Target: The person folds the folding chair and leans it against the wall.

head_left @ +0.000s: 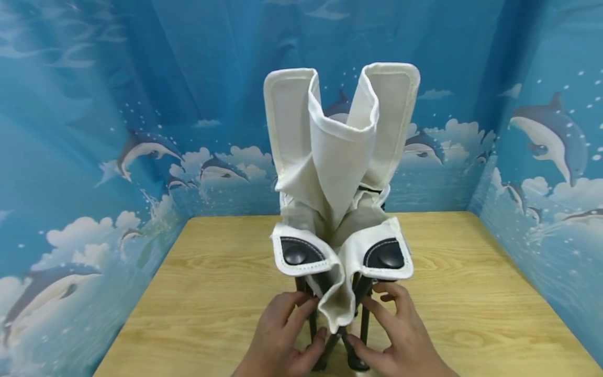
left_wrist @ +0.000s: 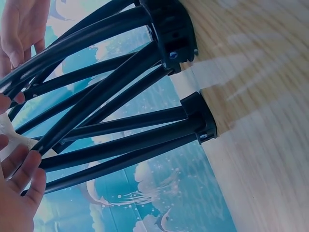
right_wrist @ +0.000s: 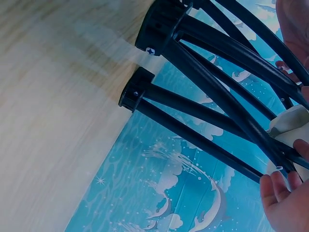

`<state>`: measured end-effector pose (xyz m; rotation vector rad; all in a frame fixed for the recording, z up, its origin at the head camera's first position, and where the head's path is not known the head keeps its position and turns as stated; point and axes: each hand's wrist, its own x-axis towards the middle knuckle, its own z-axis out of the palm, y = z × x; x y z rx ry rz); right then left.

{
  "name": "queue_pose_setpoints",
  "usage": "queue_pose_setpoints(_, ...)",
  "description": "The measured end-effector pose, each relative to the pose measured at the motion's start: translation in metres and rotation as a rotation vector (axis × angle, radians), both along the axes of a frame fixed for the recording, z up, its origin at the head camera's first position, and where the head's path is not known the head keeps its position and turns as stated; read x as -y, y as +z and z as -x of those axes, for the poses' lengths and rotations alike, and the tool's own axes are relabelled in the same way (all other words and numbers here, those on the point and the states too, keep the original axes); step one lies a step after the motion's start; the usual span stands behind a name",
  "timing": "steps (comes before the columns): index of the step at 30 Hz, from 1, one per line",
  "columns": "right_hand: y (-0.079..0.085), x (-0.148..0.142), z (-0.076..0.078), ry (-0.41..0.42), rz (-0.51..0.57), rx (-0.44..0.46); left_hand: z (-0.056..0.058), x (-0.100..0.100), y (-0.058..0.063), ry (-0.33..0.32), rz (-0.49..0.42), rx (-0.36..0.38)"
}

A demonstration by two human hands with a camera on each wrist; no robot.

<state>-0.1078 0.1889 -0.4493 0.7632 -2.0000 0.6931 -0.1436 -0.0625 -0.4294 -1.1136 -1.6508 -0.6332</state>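
Note:
A partly folded camping chair [head_left: 346,157] stands on the table, its cream fabric bunched into a deep fold down the middle. Two black corner patches mark the front of its seat. Below the fabric, my left hand [head_left: 287,335] grips the black leg tubes on the left side, thumb toward the middle. Opposite it, my right hand [head_left: 400,330] grips the tubes on the right. In the left wrist view the crossed black tubes [left_wrist: 116,89] run down to plastic feet [left_wrist: 200,118] at the tabletop. The right wrist view shows fingertips [right_wrist: 280,186] against the tubes near the fabric.
The wood-grain table [head_left: 202,293] extends to both sides of the chair and behind it. Blue curtains [head_left: 212,104] printed with dolphins and clouds hang along the back, left and right of the table.

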Motion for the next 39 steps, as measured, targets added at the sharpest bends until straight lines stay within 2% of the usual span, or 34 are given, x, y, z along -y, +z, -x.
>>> queue_pose_setpoints(6,-0.002,-0.004,-0.003,-0.057,-0.07,0.086,-0.001,0.002,-0.004,0.006,0.023,0.038)
queue_pose_setpoints(10,-0.002,-0.005,-0.004,-0.067,-0.091,0.109,-0.002,0.005,-0.007,0.019,0.038,0.077)
queue_pose_setpoints(16,-0.002,-0.005,-0.004,-0.051,-0.108,0.138,-0.002,0.008,-0.013,0.062,0.076,0.192)
queue_pose_setpoints(23,-0.01,-0.006,-0.003,-0.033,-0.154,0.253,-0.003,0.01,-0.017,0.105,0.12,0.252)
queue_pose_setpoints(34,-0.015,-0.006,-0.001,-0.025,-0.254,0.255,-0.005,0.013,-0.021,0.121,0.18,0.284)
queue_pose_setpoints(39,-0.02,-0.007,-0.002,-0.03,-0.323,0.298,-0.005,0.018,-0.021,0.15,0.269,0.327)
